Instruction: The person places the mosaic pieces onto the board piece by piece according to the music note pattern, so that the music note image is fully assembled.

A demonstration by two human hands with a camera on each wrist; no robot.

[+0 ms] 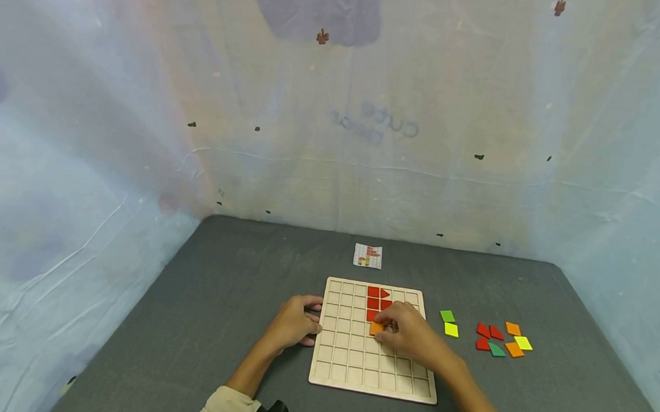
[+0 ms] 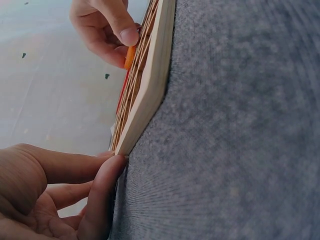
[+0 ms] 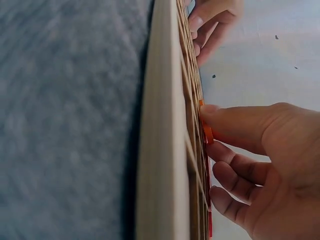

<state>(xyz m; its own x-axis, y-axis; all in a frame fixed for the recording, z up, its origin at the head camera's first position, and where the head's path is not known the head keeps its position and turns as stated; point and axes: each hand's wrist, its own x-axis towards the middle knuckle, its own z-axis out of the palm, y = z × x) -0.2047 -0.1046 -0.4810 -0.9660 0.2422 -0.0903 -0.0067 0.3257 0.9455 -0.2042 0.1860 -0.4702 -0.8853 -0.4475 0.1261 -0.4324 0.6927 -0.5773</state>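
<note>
Board [image 1: 340, 355] is lying at lower centre of head view. Your left hand [image 1: 291, 321] is gripping its left edge; your right hand [image 1: 413, 335] is pinching orange tile [image 1: 376, 329] near mid-board, just below red tiles [image 1: 373, 303].

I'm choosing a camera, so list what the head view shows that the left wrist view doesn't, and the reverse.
Head only: the print on the card, the loose tiles and the whole grid of the board. Left wrist only: a low close-up of the board's side. Both: the left hand at the board's edge, the right hand holding an orange tile, and the table.
</note>
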